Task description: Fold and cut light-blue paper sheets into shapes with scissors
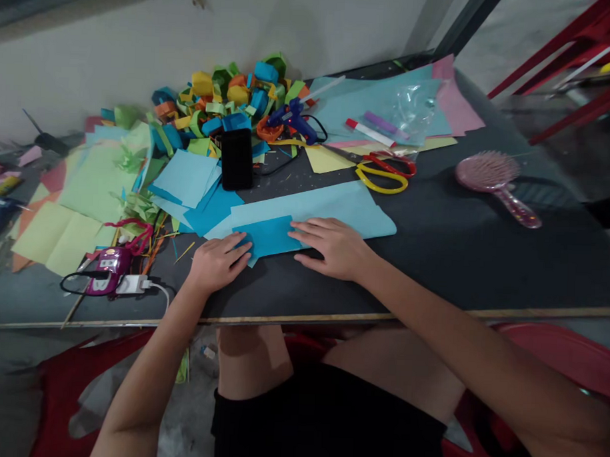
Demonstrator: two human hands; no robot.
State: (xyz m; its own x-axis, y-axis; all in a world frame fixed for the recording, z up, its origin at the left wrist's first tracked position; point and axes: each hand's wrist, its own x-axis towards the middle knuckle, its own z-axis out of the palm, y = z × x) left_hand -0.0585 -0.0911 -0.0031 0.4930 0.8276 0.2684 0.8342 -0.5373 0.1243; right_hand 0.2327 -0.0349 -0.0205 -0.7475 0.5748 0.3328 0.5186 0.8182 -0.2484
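Note:
A small bright blue paper rectangle (pixel 269 236) lies on a larger folded light blue sheet (pixel 326 204) near the table's front edge. My left hand (pixel 218 261) rests with its fingers on the left end of the blue rectangle. At the other end, my right hand (pixel 334 248) lies with fingers stretched out over the blue rectangle's right edge and the light blue sheet. Both hands are open and press on the paper without gripping it. Squares of light blue paper (pixel 187 178) and darker blue paper (pixel 215 212) are piled beyond my left hand.
Behind the sheets are a black phone (pixel 237 159), a blue glue gun (pixel 299 120), scissors (pixel 381 174), markers (pixel 371 133) and a heap of folded paper shapes (pixel 229 96). A hairbrush (pixel 491 175) lies right; a purple power strip (pixel 109 270) with cables lies left.

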